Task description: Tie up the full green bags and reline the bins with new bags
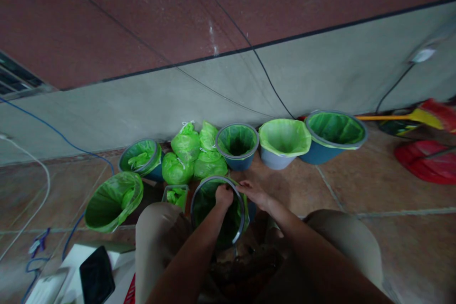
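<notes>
Between my knees stands a bin [193,211] with a grey rim, tilted toward me. A thin green trash bag [205,202] lines it and folds over the rim on the right. My left hand [224,195] reaches into the mouth, fingers curled closed at the liner near the far right rim; its fingertips are hidden. Outside that same stretch of rim, my right hand [254,193] touches the folded bag edge with its fingers stretched out. The bottom of the bin is too dark to make out.
Along the wall stand lined bins [241,164], [280,161] and a wider blue bin [320,153]. Tied green bags [185,145] are piled beside them. More lined bins [114,202] are at left, near a phone [97,275]. A red dustpan [427,161] lies right.
</notes>
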`<move>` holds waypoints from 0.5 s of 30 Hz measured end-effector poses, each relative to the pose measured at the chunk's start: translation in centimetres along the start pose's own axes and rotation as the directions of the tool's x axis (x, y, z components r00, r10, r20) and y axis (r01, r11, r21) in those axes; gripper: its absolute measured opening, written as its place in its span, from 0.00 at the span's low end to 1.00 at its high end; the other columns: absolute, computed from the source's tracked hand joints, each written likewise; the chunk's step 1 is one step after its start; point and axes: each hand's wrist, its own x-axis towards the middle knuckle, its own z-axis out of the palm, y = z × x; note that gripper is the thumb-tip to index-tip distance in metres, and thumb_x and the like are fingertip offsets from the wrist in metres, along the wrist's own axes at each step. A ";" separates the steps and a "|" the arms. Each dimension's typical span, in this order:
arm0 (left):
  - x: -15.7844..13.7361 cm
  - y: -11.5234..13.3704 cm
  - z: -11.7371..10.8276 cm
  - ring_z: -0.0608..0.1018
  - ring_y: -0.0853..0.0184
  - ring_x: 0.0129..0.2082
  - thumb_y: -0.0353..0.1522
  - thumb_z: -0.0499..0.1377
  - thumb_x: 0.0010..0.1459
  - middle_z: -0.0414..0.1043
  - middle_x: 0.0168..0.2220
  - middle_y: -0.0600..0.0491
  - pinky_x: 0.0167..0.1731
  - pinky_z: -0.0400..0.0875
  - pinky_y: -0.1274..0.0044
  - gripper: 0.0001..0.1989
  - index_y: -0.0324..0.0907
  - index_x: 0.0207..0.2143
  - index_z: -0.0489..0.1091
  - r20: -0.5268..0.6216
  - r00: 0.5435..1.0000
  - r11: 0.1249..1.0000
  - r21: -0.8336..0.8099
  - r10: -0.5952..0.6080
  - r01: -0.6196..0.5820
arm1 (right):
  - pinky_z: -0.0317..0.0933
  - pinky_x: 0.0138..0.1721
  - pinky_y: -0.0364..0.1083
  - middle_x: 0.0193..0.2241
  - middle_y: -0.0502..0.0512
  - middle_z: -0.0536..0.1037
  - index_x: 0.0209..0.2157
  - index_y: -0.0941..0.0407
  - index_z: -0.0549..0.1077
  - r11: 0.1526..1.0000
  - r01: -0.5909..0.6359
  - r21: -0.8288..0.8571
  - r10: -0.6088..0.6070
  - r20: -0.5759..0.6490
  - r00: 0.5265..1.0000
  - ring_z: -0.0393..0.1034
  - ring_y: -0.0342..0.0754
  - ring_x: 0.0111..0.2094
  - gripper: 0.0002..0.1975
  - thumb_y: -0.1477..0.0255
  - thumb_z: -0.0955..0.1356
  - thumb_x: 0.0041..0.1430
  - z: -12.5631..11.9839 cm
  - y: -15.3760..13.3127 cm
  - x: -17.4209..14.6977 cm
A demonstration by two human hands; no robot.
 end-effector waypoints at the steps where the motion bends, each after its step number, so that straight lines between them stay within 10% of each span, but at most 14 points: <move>1: 0.0 -0.2 0.0 0.79 0.58 0.44 0.28 0.57 0.59 0.79 0.36 0.43 0.43 0.68 0.75 0.08 0.39 0.33 0.77 -0.006 1.000 1.000 0.019 0.003 -0.003 | 0.61 0.31 0.42 0.30 0.50 0.77 0.36 0.56 0.75 1.000 0.006 -0.020 -0.006 0.000 1.000 0.70 0.45 0.33 0.18 0.59 0.73 0.47 0.0 0.1 0.1; 15: -0.4 -1.9 0.2 0.80 0.59 0.40 0.27 0.55 0.61 0.79 0.37 0.40 0.41 0.67 0.75 0.11 0.36 0.31 0.78 0.012 0.999 0.988 0.147 0.053 -0.054 | 0.56 0.30 0.43 0.23 0.49 0.76 0.27 0.56 0.77 0.922 0.138 -0.361 -0.141 0.019 0.990 0.67 0.45 0.27 0.06 0.67 0.72 0.48 -0.2 0.6 0.8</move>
